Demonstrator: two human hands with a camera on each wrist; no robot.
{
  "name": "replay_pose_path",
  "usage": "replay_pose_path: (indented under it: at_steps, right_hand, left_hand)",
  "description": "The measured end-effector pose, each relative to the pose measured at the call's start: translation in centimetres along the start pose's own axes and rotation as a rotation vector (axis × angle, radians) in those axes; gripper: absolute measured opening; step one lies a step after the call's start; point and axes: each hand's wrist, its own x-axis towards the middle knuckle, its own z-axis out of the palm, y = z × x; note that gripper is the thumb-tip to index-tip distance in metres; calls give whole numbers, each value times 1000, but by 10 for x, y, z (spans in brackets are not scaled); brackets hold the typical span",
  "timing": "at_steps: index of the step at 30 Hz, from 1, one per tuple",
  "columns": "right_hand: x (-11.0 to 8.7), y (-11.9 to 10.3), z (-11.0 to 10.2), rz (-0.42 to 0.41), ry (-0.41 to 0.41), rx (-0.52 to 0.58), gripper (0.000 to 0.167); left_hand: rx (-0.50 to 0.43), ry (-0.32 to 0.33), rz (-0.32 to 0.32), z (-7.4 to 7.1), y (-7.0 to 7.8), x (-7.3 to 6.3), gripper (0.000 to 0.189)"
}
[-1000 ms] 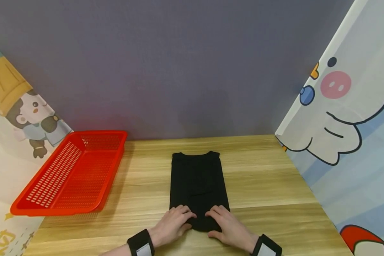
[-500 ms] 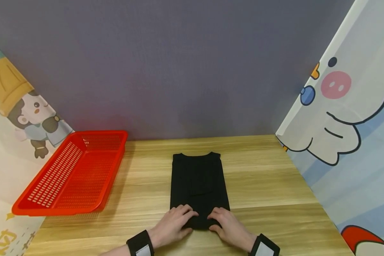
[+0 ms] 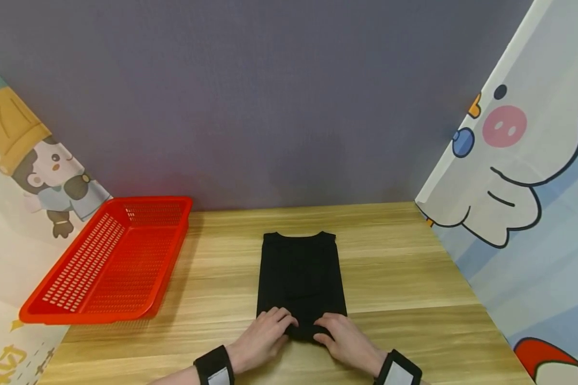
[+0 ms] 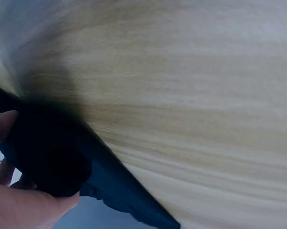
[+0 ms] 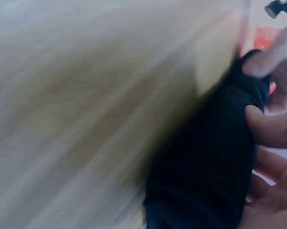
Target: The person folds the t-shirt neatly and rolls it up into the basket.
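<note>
A black shirt [image 3: 298, 272], folded into a narrow panel, lies on the wooden table with its neckline pointing away from me. My left hand [image 3: 262, 339] grips the left part of its near end, and my right hand [image 3: 349, 342] pinches the right part. Between the two hands that end is turned up into a thick roll. Seen from the right wrist, the rolled shirt [image 5: 205, 157] is held under the right thumb [image 5: 272, 126], with the left hand farther along it. The left wrist view shows dark shirt cloth [image 4: 48, 143] between left thumb and fingers.
A red perforated plastic basket [image 3: 125, 267] stands on the left side of the wooden table [image 3: 395, 278]. Behind the table rises a grey panel [image 3: 289, 107]. Cartoon-printed sheets flank it on the left [image 3: 9, 240] and right [image 3: 549, 214].
The near end of the shirt has been curled slightly farther away from me, into a roll. The neckline end has shifted a little to the right. Both hands have kept their hold.
</note>
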Motion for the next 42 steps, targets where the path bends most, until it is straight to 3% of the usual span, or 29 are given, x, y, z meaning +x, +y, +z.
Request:
replay_pose_path:
  at_steps: [6,10,14,19,24,27,31,37,42]
  right_hand:
    - [-6,-1,4,3,44,-149,39]
    - [-7,1,6,-47,112,-178,27]
    - [-5,4,6,-100,128,-170,16]
    - [3,8,4,-99,41,-76,17]
    - [9,13,-1,-61,-39,26,20]
    - [12,15,-2,-48,-63,48,20]
    - [12,14,-3,-18,-63,33,22]
    - [4,7,3,13,-1,-152,42]
    - [7,8,9,-34,91,-144,30]
  left_hand:
    - [-89,-38,-86,-2,-2,3,22]
    - [-80,-62,-121,-1,-1,6,21]
    - [62,-72,-114,0,3,6,21]
    - [307,-52,-103,8,10,0,28]
    - [490,51,-120,18,10,-3,41]
    - [546,116,-144,22,8,-1,38]
    - [524,149,-154,22,5,6,33]
    - [432,136,-135,20,2,9,26]
    - [424,128,-120,20,-2,10,23]
